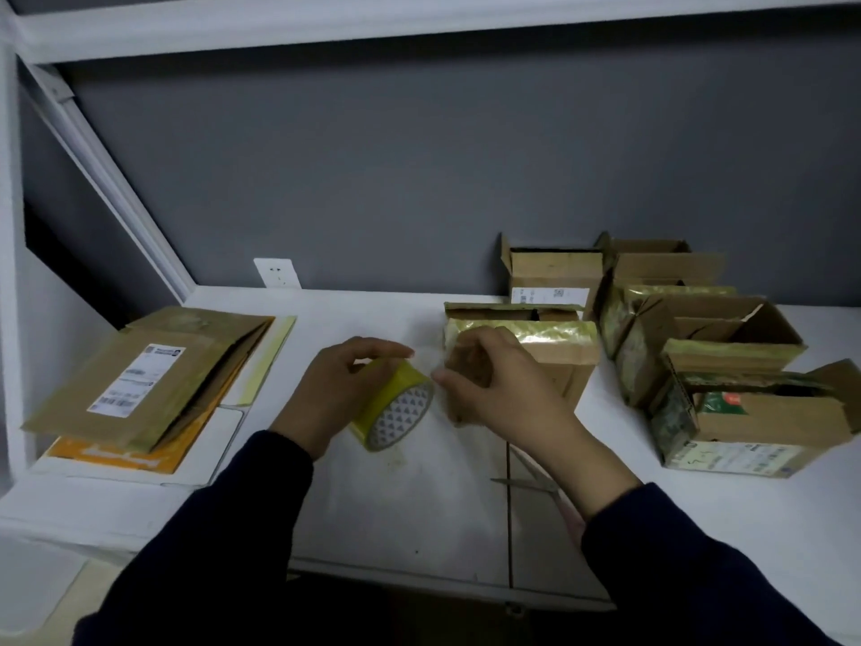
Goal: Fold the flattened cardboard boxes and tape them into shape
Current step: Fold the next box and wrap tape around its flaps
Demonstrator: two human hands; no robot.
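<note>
Fingers [372, 351] of left hand [333, 394] round tape roll [396, 407]

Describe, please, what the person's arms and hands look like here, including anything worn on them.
Both arms are covered by long, dark navy sleeves. The left sleeve and the right sleeve are alike: plain, with no visible markings, and ending at the wrists. The left hand and the right hand are bare: no gloves, and no ring or watch shows.
</note>
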